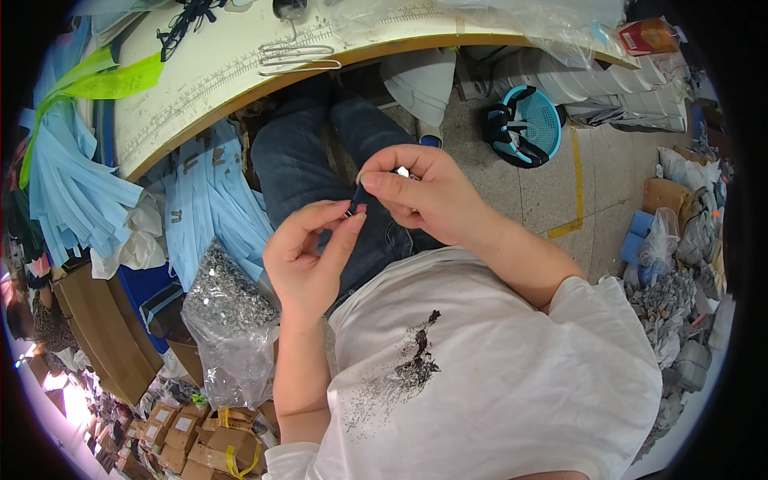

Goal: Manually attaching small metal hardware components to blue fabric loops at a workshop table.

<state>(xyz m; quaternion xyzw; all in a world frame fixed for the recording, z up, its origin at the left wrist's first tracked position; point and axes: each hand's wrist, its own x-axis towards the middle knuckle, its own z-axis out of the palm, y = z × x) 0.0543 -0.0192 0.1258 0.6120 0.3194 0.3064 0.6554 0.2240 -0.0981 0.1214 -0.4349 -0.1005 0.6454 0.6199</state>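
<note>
Well, the table filled the top of the view, a pale board [216, 36] with ruler marks printed along its curving brown edge. Facing it sat the person, in a white shirt [512, 360] with a dark speckled print, their jeans [288, 152] running under the board. To the person's left hung pale blue strips [76, 188], a bright green band [112, 78] lying across their upper part, with a brown carton [104, 332] below. Nearer the person's left forearm was a clear bag [236, 364], its upper part full of small silvery bits. A turquoise basket [544, 120] stood on the floor beyond the right hand, with something black hung over its side. Both hands met above the lap. The left hand [308, 252], palm turned inward, had thumb and forefinger nearly together, pinching the lower end of a navy piece [357, 195]. The right hand [428, 192] gripped its upper end between thumb and bent forefinger, so it stood slightly tilted between the two. A bent wire [298, 58] lay at the table's edge. Tiniest was a shiny glint at the left fingertips; I couldn't tell what it was.
</note>
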